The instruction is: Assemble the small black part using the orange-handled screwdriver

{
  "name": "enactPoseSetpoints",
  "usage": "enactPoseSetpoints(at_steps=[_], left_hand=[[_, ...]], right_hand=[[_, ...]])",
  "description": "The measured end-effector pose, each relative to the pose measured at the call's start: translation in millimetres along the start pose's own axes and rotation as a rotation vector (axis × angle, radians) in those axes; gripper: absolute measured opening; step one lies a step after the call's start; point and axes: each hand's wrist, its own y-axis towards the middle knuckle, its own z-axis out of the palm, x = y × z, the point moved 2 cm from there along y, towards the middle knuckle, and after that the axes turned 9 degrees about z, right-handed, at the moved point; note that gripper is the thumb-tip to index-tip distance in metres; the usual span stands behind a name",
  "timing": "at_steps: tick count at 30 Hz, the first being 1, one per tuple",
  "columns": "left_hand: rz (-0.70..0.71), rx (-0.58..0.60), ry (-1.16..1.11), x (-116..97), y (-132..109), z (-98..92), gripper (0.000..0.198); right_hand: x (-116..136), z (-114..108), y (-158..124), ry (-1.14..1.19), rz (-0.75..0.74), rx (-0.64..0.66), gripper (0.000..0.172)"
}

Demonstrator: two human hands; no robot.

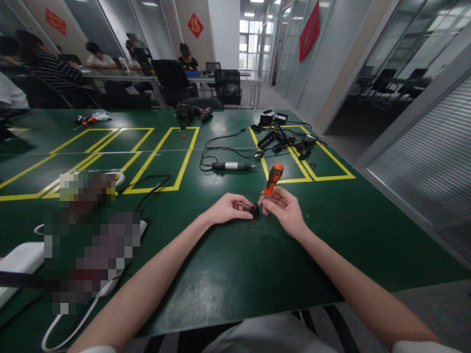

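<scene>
My left hand [228, 208] pinches a small black part [254, 211] that rests on the green table [228, 264]. My right hand [284, 208] grips an orange-handled screwdriver [273, 178], held nearly upright, its tip down at the black part. Both hands meet at the table's middle, fingers closed around what they hold.
A black and silver electric pen tool [231, 166] with a cable lies just beyond the hands. Black adapters and cables [283, 139] sit at the far right, more tools [191, 113] at the far edge. White power strips [22, 257] lie left. People sit at far desks.
</scene>
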Motion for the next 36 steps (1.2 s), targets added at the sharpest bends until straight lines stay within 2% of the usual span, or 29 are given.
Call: enactPoseSetpoints(at_steps=[9, 15, 23, 29, 34, 36], left_hand=[[-0.008, -0.005, 0.001, -2.1, -1.0, 0.3, 0.038], [-0.004, 0.002, -0.005, 0.3, -0.5, 0.1, 0.04], [0.008, 0.008, -0.003, 0.1, -0.6, 0.2, 0.039], [-0.008, 0.007, 0.024, 0.1, -0.9, 0.0, 0.042], [0.0, 0.004, -0.023, -1.3, -1.1, 0.4, 0.051], [0.0, 0.001, -0.034, -1.3, -1.2, 0.4, 0.049]], right_hand=[[2.1, -1.0, 2.0, -0.058, -0.015, -0.034, 0.029], [2.8, 0.1, 1.5, -0.049, -0.022, 0.017, 0.03], [3.3, -0.2, 1.6, -0.097, -0.034, -0.029, 0.028], [2.2, 0.0, 1.4, -0.005, -0.026, 0.013, 0.03], [3.1, -1.1, 0.2, -0.081, -0.012, -0.044, 0.033], [4.1, -1.3, 0.5, -0.104, -0.024, -0.057, 0.031]])
